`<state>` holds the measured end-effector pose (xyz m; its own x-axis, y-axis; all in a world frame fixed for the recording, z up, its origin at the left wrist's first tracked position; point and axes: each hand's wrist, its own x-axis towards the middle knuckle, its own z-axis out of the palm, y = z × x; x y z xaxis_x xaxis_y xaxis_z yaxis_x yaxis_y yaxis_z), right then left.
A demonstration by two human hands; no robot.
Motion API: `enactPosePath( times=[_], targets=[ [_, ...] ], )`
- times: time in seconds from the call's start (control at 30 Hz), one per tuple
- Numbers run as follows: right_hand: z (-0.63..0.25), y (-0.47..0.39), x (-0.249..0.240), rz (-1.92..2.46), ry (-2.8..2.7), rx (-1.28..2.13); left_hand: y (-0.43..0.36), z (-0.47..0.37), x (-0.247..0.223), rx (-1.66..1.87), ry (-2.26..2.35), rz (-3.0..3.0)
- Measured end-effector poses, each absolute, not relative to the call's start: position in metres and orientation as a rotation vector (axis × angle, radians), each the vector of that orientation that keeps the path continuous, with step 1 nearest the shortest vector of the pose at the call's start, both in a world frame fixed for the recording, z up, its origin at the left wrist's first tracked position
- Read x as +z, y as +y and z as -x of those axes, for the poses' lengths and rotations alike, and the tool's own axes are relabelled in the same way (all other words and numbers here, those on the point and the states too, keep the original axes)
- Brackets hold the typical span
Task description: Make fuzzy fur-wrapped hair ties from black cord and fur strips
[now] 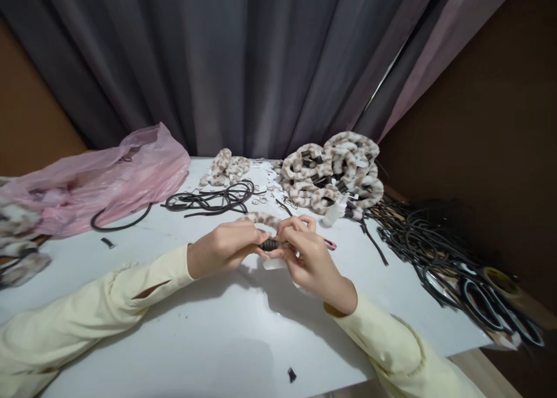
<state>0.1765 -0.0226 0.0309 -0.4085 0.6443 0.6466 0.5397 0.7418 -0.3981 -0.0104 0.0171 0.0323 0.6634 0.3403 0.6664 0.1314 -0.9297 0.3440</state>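
Over the middle of the table, my left hand point(228, 244) pinches a dark ribbed piece point(270, 245) that looks like gathered fabric. My right hand point(308, 253) is closed at the other side of this piece, its fingertips on a pale, furry-looking end. Behind the hands curves a brown-spotted furry band point(261, 218), which seems to belong to the same loop. A white tag point(274, 264) hangs below the ribbed piece. Just past my right hand lies a small pink-handled tool point(331, 245), partly hidden. The inner fingers of both hands are hidden.
Spotted furry loops point(304, 177) are heaped at the back right beside a white bottle point(335, 211). Black cords point(213, 199) lie behind my hands; more cords point(409, 241) and scissors point(483, 302) lie right. A pink plastic bag point(130, 172) stands left. Small metal rings point(261, 198) are scattered behind.
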Motion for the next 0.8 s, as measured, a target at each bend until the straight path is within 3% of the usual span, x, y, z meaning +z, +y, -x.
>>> enactPosePath(
  times=[0.2, 0.5, 0.63, 0.8],
  targets=[
    [-0.176, -0.024, 0.026, 0.868, -2.219, -0.220, 0.016, 0.010, 0.041, 0.812, 0.743, -2.225],
    [-0.184, -0.030, 0.013, 0.765, -2.282, -0.589, 0.011, 0.005, 0.048, 0.747, 0.787, -1.865],
    [-0.185, -0.028, 0.009, 0.849, -2.275, -0.490, 0.010, 0.007, 0.049, 0.754, 0.778, -1.927],
    [-0.186, -0.018, 0.033, 0.928, -2.187, 0.018, 0.014, 0.012, 0.049, 1.078, 0.524, -2.456]
  ],
)
